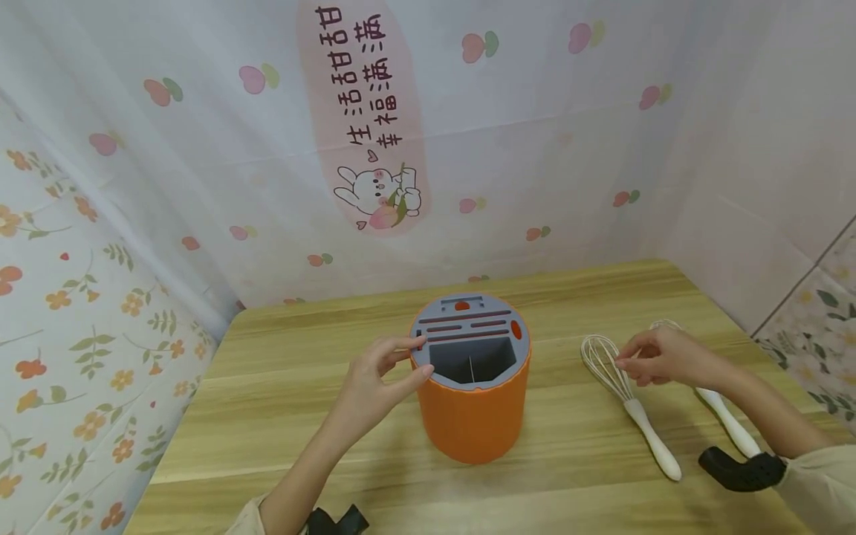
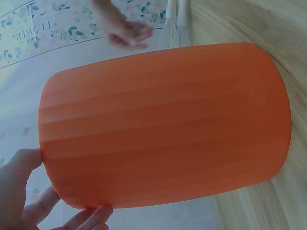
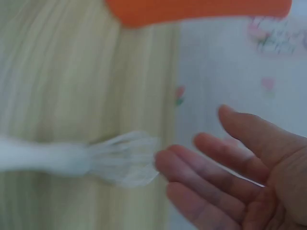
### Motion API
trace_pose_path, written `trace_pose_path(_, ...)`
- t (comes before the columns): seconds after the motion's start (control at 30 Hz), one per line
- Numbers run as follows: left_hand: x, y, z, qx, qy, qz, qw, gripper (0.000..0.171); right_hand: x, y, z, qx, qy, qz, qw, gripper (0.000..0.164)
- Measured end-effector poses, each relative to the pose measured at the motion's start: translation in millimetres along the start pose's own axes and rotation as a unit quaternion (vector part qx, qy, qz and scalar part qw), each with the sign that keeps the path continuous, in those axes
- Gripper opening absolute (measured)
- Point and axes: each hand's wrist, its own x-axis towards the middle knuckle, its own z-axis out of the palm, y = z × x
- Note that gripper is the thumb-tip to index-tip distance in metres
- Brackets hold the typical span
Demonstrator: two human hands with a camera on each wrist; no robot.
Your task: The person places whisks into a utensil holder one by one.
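An orange knife-and-utensil holder (image 1: pixel 471 420) with a grey slotted top stands upright on the wooden table. My left hand (image 1: pixel 376 375) holds its left rim, thumb and index finger at the top edge; in the left wrist view other fingers (image 2: pixel 98 216) lie against its side. A whisk (image 1: pixel 647 437) with a white handle lies to the right of the holder, wire end pointing away from me. Over its wires hovers my right hand (image 1: pixel 662 357), fingers loosely bent and nothing between them. Beyond that hand lies a second whisk (image 1: pixel 729 420), partly hidden by the forearm.
The holder's top has a large divided opening (image 1: pixel 471 360), narrow slots and small orange-lined holes. A patterned curtain (image 1: pixel 508 163) hangs behind the table (image 1: pixel 287 416), with flowered cloth (image 1: pixel 93 357) on the left. A black strap (image 1: pixel 742 469) sits on my right wrist.
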Motion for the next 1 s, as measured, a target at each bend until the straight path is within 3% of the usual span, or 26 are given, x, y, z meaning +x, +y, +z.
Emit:
trace_pose_path(0.07,0.1,0.0,-0.4,0.000,0.000,-0.001,1.0000,0.034,-4,17,-1,0.049,-0.048,0.029,0.997,0.029)
trace_pose_path(0.17,-0.1,0.0,-0.9,-0.003,0.001,0.000,1.0000,0.034,-10,38,1,0.075,-0.103,0.047,0.991,0.022)
trace_pose_path(0.37,0.7,-0.1,-0.8,0.001,0.000,-0.001,1.0000,0.034,-18,66,8,0.086,-0.160,0.029,0.983,0.031)
trace_pose_path(0.7,0.1,-0.3,-0.9,-0.001,-0.001,-0.006,1.0000,0.035,-15,83,19,0.114,-0.169,0.007,0.979,0.027)
trace_pose_path(1.0,-0.3,-1.2,-0.1,-0.006,0.001,-0.003,1.0000,0.034,-12,76,17,0.070,-0.142,-0.003,0.987,0.020)
